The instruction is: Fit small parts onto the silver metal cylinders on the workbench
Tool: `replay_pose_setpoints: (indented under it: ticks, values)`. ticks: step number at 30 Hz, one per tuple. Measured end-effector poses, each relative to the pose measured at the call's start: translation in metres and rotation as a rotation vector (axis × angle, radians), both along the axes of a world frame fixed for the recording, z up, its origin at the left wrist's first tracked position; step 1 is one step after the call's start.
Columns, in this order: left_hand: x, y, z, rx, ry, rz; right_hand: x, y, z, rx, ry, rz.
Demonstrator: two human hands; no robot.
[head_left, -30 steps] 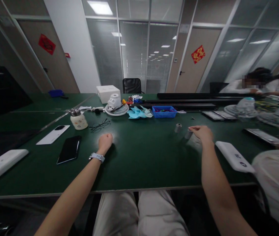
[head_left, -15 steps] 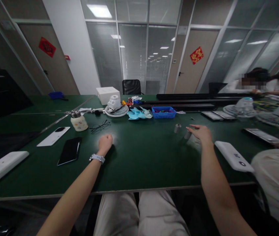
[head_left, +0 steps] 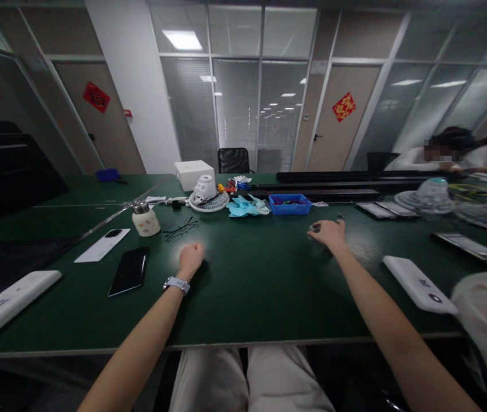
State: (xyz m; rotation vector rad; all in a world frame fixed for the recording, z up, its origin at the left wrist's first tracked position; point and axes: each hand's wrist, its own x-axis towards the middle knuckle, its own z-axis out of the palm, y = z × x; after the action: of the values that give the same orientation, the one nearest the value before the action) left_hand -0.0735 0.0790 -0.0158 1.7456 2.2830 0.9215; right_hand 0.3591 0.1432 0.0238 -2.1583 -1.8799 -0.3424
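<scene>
My right hand [head_left: 329,234] is closed around a small silvery metal cylinder [head_left: 315,228] on the green table, with only its top showing past my fingertips. Whether a second cylinder is under or behind that hand, I cannot tell. My left hand [head_left: 190,258] rests on the table as a loose fist, with no object visible in it and a watch [head_left: 177,284] on the wrist. Nearest to it lie black-framed glasses [head_left: 182,228] and a dark phone [head_left: 129,271]. Beyond the right hand stands a blue tray [head_left: 289,205] of small items.
At the left are a cream bottle [head_left: 146,220], a white phone [head_left: 102,245] and a long white case [head_left: 15,303]. Light-blue fan blades [head_left: 245,206] and a white fan part [head_left: 206,191] lie farther back. A similar white case [head_left: 419,284] sits at the right, near a seated person.
My right hand has moved left and closed on the left-hand metal cylinder. The two cylinders that stood apart are now mostly covered. My left fist stays put; the view has shifted slightly.
</scene>
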Motion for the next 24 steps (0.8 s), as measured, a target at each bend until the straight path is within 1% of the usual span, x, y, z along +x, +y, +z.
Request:
replay_pose_setpoints:
  ticks: [2, 4, 7, 9, 11, 13, 16, 20, 24]
  values:
    - [0.001, 0.000, 0.000, 0.005, -0.015, -0.006, -0.018, -0.008, 0.002, 0.045, 0.053, 0.070]
    - [0.002, -0.001, 0.002, 0.033, -0.041, -0.043, -0.050, -0.020, 0.006, 0.068, 0.142, 0.212]
    - [0.008, -0.006, 0.007, 0.157, -0.092, -0.191, -0.114, -0.041, 0.011, 0.054, 0.269, 0.500]
    - [0.015, -0.012, 0.011, 0.271, -0.137, -0.298, -0.156, -0.054, 0.013, 0.051, 0.320, 0.655]
    - [0.024, -0.018, 0.016, 0.374, -0.186, -0.368, -0.191, -0.066, 0.010, 0.061, 0.340, 0.753]
    - [0.032, -0.023, 0.018, 0.450, -0.227, -0.416, -0.215, -0.073, 0.003, 0.073, 0.348, 0.799]
    - [0.039, -0.026, 0.016, 0.476, -0.280, -0.458, -0.232, -0.077, -0.012, 0.094, 0.390, 0.796]
    - [0.042, -0.025, 0.011, 0.426, -0.315, -0.480, -0.235, -0.074, -0.029, 0.108, 0.500, 0.785]
    - [0.047, -0.021, 0.010, 0.462, -0.406, -0.520, -0.236, -0.071, -0.040, 0.083, 0.535, 0.772]
